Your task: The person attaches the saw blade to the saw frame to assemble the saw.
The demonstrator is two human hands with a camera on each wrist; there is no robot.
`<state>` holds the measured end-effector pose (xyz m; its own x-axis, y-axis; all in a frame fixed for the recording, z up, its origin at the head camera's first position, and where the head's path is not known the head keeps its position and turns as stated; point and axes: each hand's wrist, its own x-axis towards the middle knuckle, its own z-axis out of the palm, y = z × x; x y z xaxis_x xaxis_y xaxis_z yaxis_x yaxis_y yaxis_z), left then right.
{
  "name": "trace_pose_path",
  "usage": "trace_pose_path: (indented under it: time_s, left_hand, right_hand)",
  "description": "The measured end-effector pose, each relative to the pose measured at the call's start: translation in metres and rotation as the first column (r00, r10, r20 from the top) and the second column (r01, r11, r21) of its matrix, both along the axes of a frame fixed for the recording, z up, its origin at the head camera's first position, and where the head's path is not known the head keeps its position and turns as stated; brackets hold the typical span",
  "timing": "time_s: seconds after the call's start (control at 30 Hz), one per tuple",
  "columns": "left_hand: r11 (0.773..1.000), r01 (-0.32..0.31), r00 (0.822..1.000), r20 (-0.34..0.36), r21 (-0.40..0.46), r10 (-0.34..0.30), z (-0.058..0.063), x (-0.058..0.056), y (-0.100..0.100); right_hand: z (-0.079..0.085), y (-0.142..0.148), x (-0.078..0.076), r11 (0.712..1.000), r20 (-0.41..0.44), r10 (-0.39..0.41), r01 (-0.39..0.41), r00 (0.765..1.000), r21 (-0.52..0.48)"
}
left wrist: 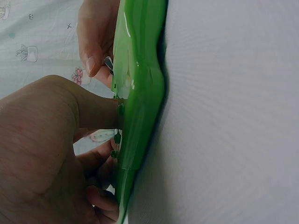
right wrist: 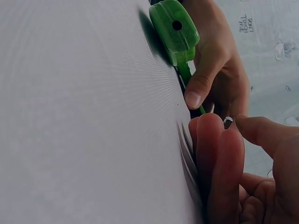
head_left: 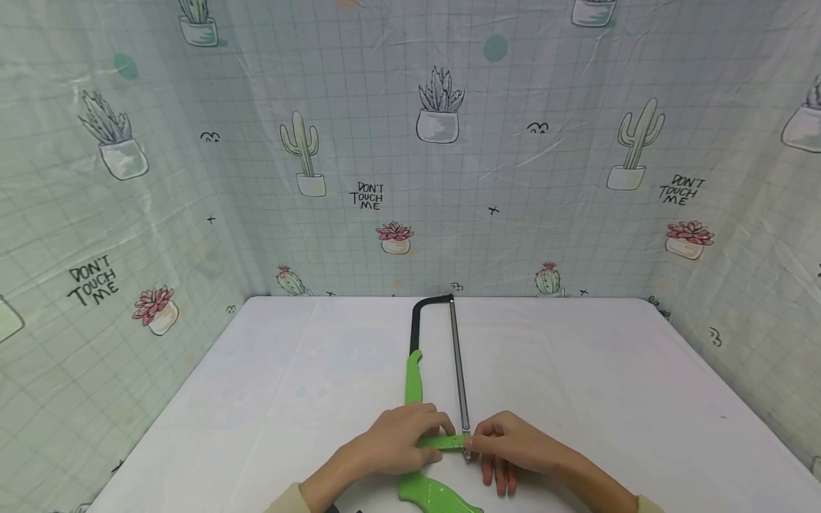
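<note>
A hacksaw with a green grip [head_left: 439,495] and a black front frame [head_left: 415,329] lies flat on the white table, its front end pointing away from me. Its narrow grey blade [head_left: 458,363] runs along the right side. My left hand [head_left: 403,438] grips the saw around its green crossbar [head_left: 449,442], thumb on the near side. At the bar's right end, my right hand [head_left: 513,447] pinches the small metal fitting at the blade's near end. In the right wrist view, that metal fitting [right wrist: 228,122] shows between thumb and fingers, with the grip's butt beyond it.
The white table [head_left: 308,356] spreads to both sides of the saw. A cactus-print cloth [head_left: 359,92] hangs behind it and along both sides. A small dark thing [head_left: 332,509] shows at the bottom edge of the head view, left of the grip.
</note>
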<state>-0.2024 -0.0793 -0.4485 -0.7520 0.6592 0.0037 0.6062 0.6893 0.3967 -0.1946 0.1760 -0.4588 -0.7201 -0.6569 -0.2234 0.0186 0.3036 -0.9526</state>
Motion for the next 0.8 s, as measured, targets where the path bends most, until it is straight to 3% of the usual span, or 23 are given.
trace_pose_path:
  time_s: [0.47, 0.8]
  left_hand:
    - [1.000, 0.004, 1.000, -0.006, -0.001, -0.004, -0.0014, -0.0021, 0.0001]
    - [1.000, 0.005, 1.000, -0.010, -0.001, -0.005, -0.0015, -0.0030, 0.0002]
  right_hand:
    - [-0.0036, -0.0029, 0.0008, 0.996, -0.021, -0.076, 0.077, 0.997, 0.034]
    - [-0.0027, -0.0046, 0.0023, 0.996, -0.028, -0.074, 0.075, 0.997, 0.045]
